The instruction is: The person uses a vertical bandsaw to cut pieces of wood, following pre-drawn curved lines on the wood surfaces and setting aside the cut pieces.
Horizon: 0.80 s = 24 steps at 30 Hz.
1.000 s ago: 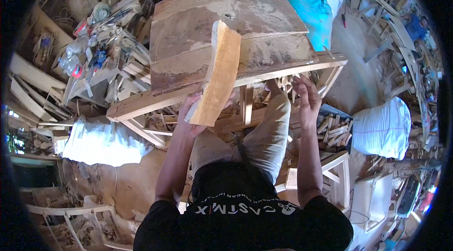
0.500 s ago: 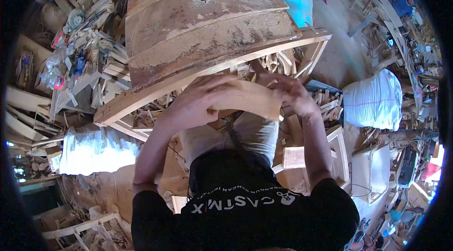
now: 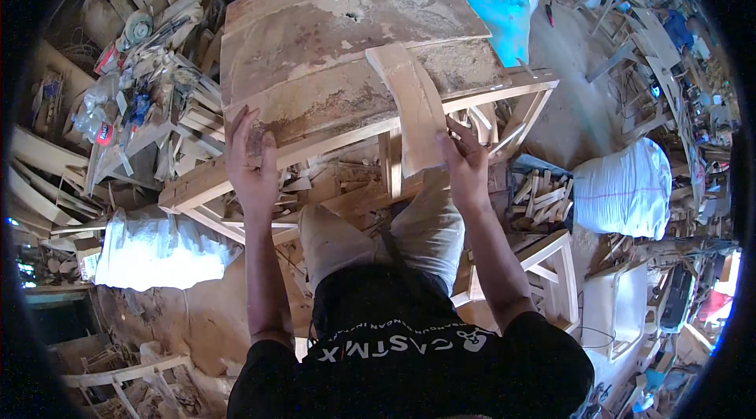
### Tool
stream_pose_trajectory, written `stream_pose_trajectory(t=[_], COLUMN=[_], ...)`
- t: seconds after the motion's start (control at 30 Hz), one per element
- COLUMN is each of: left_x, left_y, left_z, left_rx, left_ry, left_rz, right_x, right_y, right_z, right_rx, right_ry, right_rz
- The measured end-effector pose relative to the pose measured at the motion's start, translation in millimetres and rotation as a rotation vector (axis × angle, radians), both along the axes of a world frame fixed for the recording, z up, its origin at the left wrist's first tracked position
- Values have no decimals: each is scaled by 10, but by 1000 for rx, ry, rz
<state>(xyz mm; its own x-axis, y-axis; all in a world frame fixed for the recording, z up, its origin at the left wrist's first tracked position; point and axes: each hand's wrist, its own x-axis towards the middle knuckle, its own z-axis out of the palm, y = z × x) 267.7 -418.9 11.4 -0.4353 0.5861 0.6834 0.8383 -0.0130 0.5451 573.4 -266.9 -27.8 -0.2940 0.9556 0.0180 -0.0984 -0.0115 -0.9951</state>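
A pale curved wooden piece [image 3: 415, 108] lies with its far end on the worn wooden workbench top [image 3: 315, 33] and its near end over the front edge. My right hand [image 3: 465, 159] grips that near end. My left hand [image 3: 250, 159] rests with fingers spread on the bench's front left edge, holding nothing. My knees in light trousers sit below the bench.
Wood offcuts and chair parts [image 3: 539, 198] pile under and right of the bench. A white sack [image 3: 630, 187] stands at the right, a white bag [image 3: 153, 250] at the lower left. Blue sacks [image 3: 504, 5] lie behind the bench. Cluttered tools and bottles [image 3: 118, 104] fill the left.
The wooden piece went from my left hand, through both hands, into my right hand and now rests on the bench. My left hand moved to the bench edge.
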Motion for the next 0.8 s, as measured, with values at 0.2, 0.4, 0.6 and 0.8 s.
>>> stream_pose_trajectory(t=[0.2,0.4,0.6,0.8], left_x=[-77,-96,-359,-787], left_y=[-25,259,416,1496], left_z=[-87,-19,-43,13], left_rx=[40,25,38,69], left_ry=[-155,-14,-37,-147], left_rz=[41,11,33,91], right_x=[-300,-708,-726,-881], right_y=[-28,388,476,652], right_z=[192,285,392,534], right_rx=[101,572,884,842], right_ry=[56,-307,-601,-793], right_rz=[-46,9,372,464])
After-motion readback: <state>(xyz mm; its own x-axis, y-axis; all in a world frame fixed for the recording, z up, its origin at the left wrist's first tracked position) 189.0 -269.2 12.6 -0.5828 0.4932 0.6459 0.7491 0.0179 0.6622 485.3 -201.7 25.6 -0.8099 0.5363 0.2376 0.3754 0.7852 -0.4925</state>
